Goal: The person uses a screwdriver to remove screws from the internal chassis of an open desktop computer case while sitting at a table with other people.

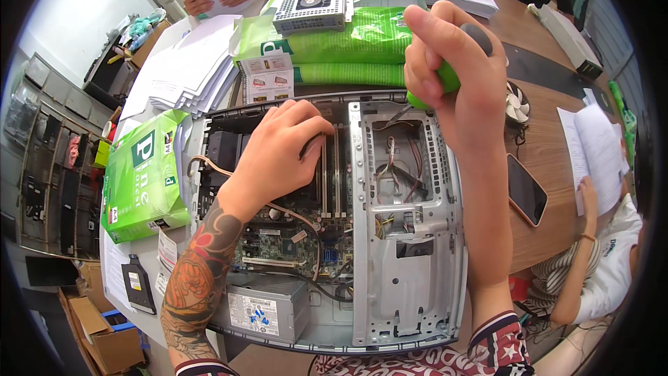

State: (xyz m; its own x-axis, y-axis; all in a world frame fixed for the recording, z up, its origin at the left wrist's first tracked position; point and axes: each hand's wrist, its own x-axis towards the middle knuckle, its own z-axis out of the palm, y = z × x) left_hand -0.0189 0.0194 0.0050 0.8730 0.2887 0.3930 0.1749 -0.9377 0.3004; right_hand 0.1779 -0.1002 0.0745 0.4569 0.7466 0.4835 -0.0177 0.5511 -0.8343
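My left hand [278, 150] presses fingertips down among the memory sticks [328, 170] inside the open computer case [334, 223], which lies at the worktop's [550, 160] near edge, while my right hand [452, 63] holds a closed grip around a green-handled screwdriver [445, 78] above the case's far edge. Three green paper reams [142, 177] crowd the case's left and far sides, one phone [525, 189] lies at its right, and one small fan [516, 102] sits beyond the phone.

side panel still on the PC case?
No: the computer case lies open, with its motherboard and cables exposed, and the left hand reaches inside it.
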